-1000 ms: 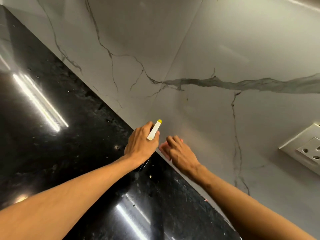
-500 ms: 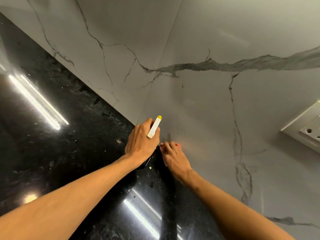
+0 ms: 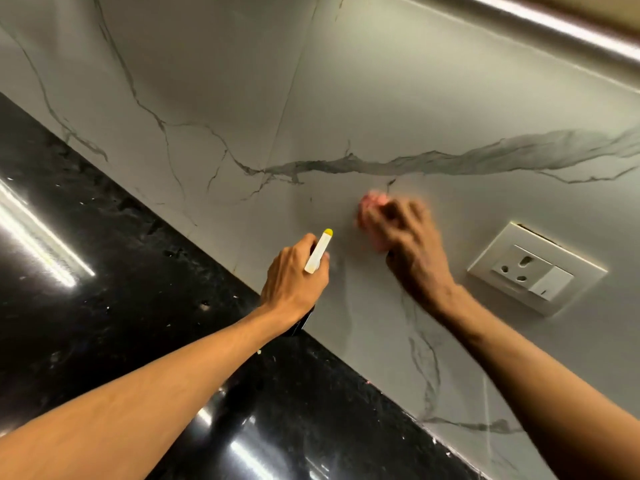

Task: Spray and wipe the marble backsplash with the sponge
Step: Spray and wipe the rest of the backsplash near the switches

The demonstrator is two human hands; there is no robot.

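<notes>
Forearms come first: yours rise from the lower edge, the left over the black glossy surface (image 3: 104,278), the right in front of the wall; the surface carries bright streaks of reflected light and small pale specks, and it meets the wall along a slanted line from upper left to lower right.

Your left hand (image 3: 294,282) is curled round the spray bottle (image 3: 318,252), above the surface's back edge; the white spray head with its yellow tip sticks up past your knuckles and points at the wall, close to it; a dark bit of the bottle shows below the hand.

To the right and higher, well apart from the bottle, your right hand (image 3: 412,244) holds the pink sponge (image 3: 369,209) against the marble backsplash (image 3: 381,98); both are motion-blurred, so the exact lie of your fingers cannot be told; the sponge shows past your fingertips, just below the thick grey vein that crosses the marble.

Just beside your right hand, to its right, a white socket (image 3: 533,268) with a switch sits in the wall; farther up, a thin vertical seam divides the marble panels; at the top right a shiny metal strip (image 3: 554,26) runs along the backsplash's upper edge.
</notes>
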